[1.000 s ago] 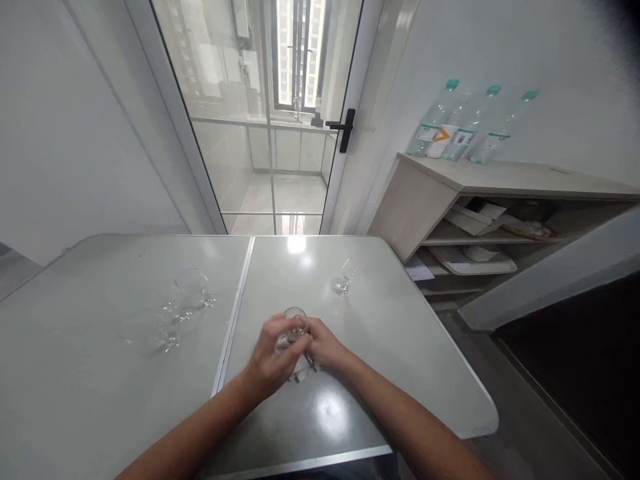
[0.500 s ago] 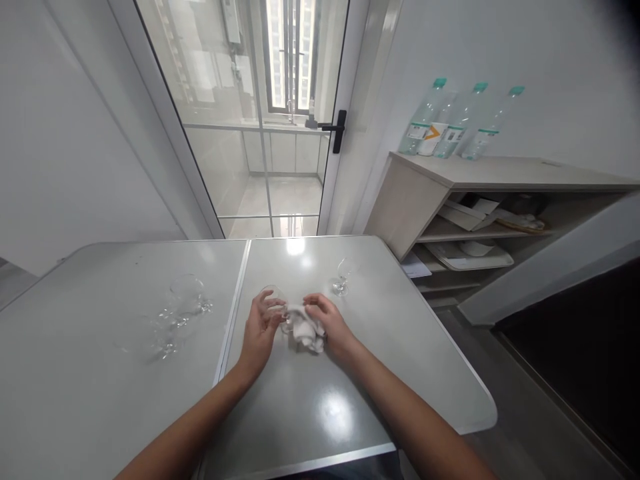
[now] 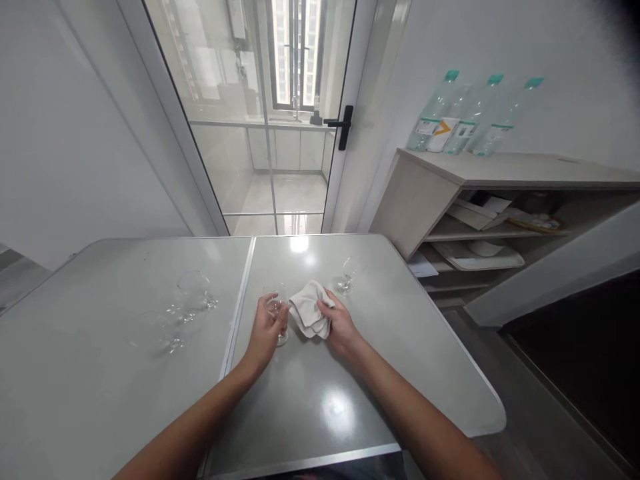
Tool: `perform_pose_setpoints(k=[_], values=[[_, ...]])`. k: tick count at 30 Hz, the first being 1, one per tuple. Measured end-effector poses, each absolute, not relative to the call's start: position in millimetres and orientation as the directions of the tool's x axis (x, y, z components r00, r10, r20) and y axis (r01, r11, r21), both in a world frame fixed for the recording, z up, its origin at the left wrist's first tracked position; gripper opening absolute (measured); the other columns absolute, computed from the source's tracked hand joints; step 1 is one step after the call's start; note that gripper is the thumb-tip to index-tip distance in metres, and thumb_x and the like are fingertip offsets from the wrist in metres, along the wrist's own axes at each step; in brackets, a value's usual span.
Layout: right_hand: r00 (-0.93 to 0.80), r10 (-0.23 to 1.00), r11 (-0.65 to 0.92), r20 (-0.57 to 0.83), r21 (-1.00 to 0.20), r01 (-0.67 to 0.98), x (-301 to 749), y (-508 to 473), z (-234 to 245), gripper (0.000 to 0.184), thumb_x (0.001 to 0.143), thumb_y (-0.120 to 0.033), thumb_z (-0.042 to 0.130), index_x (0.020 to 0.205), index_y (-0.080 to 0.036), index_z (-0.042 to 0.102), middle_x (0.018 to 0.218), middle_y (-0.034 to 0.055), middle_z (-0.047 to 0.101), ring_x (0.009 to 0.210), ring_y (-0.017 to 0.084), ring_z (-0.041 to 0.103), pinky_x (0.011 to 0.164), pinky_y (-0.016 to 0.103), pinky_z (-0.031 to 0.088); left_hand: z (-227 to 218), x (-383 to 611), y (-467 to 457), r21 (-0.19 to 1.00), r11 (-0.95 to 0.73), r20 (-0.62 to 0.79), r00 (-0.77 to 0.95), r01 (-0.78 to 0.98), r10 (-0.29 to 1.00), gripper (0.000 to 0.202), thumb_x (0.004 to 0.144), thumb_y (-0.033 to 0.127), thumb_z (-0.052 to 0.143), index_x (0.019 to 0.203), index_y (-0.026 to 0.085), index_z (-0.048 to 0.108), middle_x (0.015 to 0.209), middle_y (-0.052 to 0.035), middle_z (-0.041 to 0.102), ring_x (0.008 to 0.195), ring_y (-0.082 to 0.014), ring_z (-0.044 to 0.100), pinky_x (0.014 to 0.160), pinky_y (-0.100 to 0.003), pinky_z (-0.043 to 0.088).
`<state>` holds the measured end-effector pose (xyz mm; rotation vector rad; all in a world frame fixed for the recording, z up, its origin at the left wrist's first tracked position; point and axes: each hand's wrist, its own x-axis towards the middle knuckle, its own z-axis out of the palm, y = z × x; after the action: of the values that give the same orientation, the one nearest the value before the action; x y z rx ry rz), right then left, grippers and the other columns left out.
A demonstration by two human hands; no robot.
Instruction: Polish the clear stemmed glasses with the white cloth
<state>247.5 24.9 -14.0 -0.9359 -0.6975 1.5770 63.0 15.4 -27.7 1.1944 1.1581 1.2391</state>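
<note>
My left hand (image 3: 267, 327) is wrapped round a clear stemmed glass (image 3: 275, 291), its rim up and its foot low by my fingers. A folded white cloth (image 3: 311, 312) hangs from my right hand (image 3: 341, 323), pinched between thumb and fingers. Between the cloth and the glass there is a narrow gap. Beyond my right hand another clear glass (image 3: 346, 285) lies or stands on the table; its outline is faint. Several more clear glasses (image 3: 186, 313) are grouped on the left half of the table, hard to tell apart.
The pale grey table (image 3: 290, 413) has a metal seam (image 3: 239, 300) left of my hands. A wooden shelf unit (image 3: 430, 193) stands at the right, with plastic bottles (image 3: 467, 130) on top and a tray (image 3: 480, 257) inside. Behind the table is a glass door (image 3: 295, 193) with a black handle.
The cloth has come away from the glass, rising and unfolding in my right hand. My left hand still holds the glass, which now appears more upright. The view has shifted slightly.
</note>
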Motion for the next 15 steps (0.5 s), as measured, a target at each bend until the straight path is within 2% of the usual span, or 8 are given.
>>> perform_pose_setpoints(k=[2, 4, 6, 8, 11, 13, 15], values=[[-0.009, 0.983, -0.173, -0.186, -0.894, -0.413, 251.7, 28.9, -19.1, 0.048, 0.082, -0.059, 0.076, 0.107, -0.019, 0.073, 0.098, 0.0098, 0.075, 0.093, 0.027, 0.070, 0.082, 0.039, 0.057, -25.4, 58.8, 15.3, 0.986, -0.121, 0.122, 0.004, 0.118, 0.993, 0.057, 0.097, 0.050, 0.060, 0.141, 0.024, 0.036, 0.100, -0.0023, 0.059, 0.071, -0.0118, 0.058, 0.062, -0.024, 0.049], [0.060, 0.995, -0.064, -0.077, -0.978, -0.198, 257.8, 31.3, -20.0, 0.043, 0.086, -0.061, 0.071, 0.100, -0.021, 0.076, 0.097, 0.0093, 0.073, 0.096, 0.027, 0.069, 0.089, 0.042, 0.056, -21.4, 54.4, 15.0, 0.907, -0.244, 0.236, 0.065, 0.344, 0.970, 0.066, 0.098, 0.045, 0.059, 0.152, 0.025, 0.029, 0.111, -0.0066, 0.058, 0.080, -0.0147, 0.061, 0.070, -0.028, 0.053], [0.092, 0.990, 0.101, 0.106, -0.993, 0.057, 263.7, 31.5, -16.9, 0.036, 0.090, -0.055, 0.069, 0.107, -0.024, 0.077, 0.105, 0.0084, 0.072, 0.104, 0.026, 0.067, 0.100, 0.044, 0.052, -17.5, 50.4, 15.0, 0.763, -0.355, 0.306, 0.181, 0.540, 0.935, 0.072, 0.098, 0.040, 0.057, 0.159, 0.026, 0.022, 0.118, -0.0095, 0.056, 0.085, -0.0170, 0.062, 0.073, -0.031, 0.056], [0.127, 0.964, 0.204, 0.233, -0.957, 0.207, 267.3, 29.7, -12.3, 0.036, 0.096, -0.050, 0.063, 0.120, -0.026, 0.074, 0.117, 0.0090, 0.072, 0.112, 0.026, 0.066, 0.104, 0.045, 0.050, -15.5, 47.9, 15.6, 0.626, -0.430, 0.332, 0.277, 0.651, 0.902, 0.075, 0.099, 0.037, 0.054, 0.162, 0.026, 0.015, 0.122, -0.0110, 0.056, 0.082, -0.0176, 0.063, 0.069, -0.032, 0.056], [0.202, 0.930, 0.245, 0.307, -0.927, 0.283, 267.7, 24.3, -7.1, 0.038, 0.098, -0.046, 0.060, 0.125, -0.024, 0.073, 0.126, 0.0098, 0.073, 0.116, 0.029, 0.068, 0.102, 0.045, 0.052, -16.8, 47.0, 16.9, 0.505, -0.503, 0.386, 0.338, 0.701, 0.858, 0.073, 0.101, 0.039, 0.053, 0.161, 0.025, 0.015, 0.125, -0.0121, 0.059, 0.080, -0.0183, 0.066, 0.066, -0.032, 0.057], [0.138, 0.936, 0.277, 0.325, -0.918, 0.284, 265.1, 19.4, -5.2, 0.038, 0.096, -0.044, 0.064, 0.126, -0.023, 0.073, 0.125, 0.0095, 0.075, 0.113, 0.029, 0.070, 0.102, 0.045, 0.053, -19.2, 47.3, 17.4, 0.447, -0.544, 0.427, 0.365, 0.710, 0.827, 0.064, 0.102, 0.041, 0.052, 0.158, 0.024, 0.024, 0.129, -0.0134, 0.060, 0.085, -0.0199, 0.069, 0.068, -0.032, 0.058], [0.009, 0.951, 0.298, 0.309, -0.925, 0.234, 260.8, 13.7, -3.5, 0.044, 0.096, -0.041, 0.063, 0.137, -0.023, 0.066, 0.128, 0.0094, 0.074, 0.115, 0.030, 0.070, 0.104, 0.046, 0.052, -21.5, 47.1, 17.6, 0.410, -0.563, 0.454, 0.376, 0.717, 0.808, 0.056, 0.103, 0.041, 0.051, 0.154, 0.024, 0.034, 0.130, -0.0143, 0.061, 0.090, -0.0218, 0.071, 0.068, -0.031, 0.057]])
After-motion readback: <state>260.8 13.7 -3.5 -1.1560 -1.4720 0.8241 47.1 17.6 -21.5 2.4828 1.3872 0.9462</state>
